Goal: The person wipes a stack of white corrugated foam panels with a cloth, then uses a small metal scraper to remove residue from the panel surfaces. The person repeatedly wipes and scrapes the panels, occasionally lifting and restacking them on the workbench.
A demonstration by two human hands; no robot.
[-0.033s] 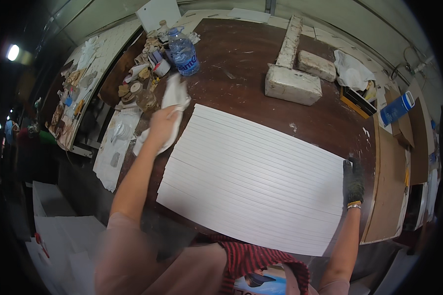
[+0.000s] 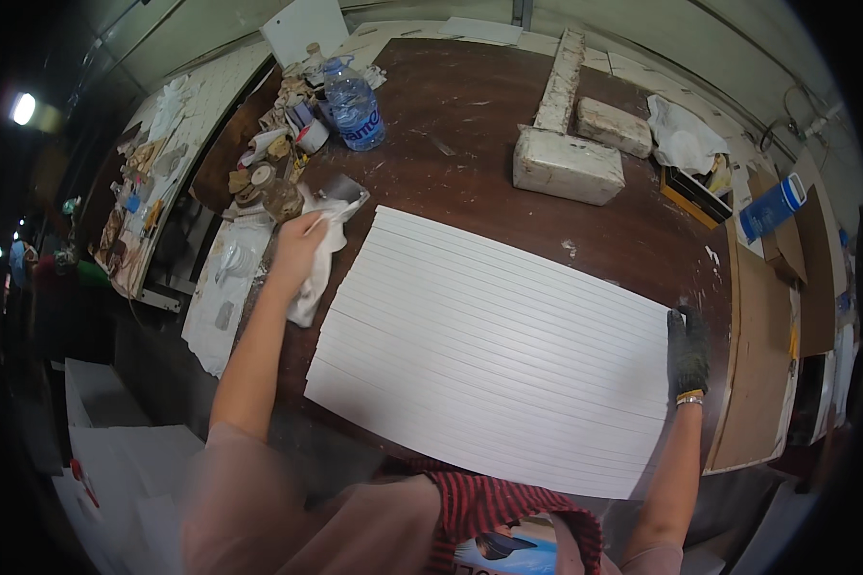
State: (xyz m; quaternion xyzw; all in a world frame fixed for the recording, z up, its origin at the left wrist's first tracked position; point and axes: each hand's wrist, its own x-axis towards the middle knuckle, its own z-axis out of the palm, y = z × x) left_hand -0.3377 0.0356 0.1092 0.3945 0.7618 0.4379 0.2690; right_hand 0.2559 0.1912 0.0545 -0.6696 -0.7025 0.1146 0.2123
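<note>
My left hand, bare, is closed around a bunched white cloth at the left side of the brown table. A flat grey piece, like a scraper blade, shows at the cloth's far end; whether my fingers hold it too is hidden. Long white strips lie side by side as one broad sheet in front of me, with a slightly uneven left edge. At their right end rests my right hand in a dark glove, its fingers stretched out along the edge.
A large water bottle stands at the far left beside jars and clutter. Two wrapped blocks and a long stained bar lie at the back. On the right are an open box and a blue container.
My left hand has drawn slightly left and nearer with the cloth, which now hangs lower. The grey blade-like piece has come into view. My right hand has stayed in place.
</note>
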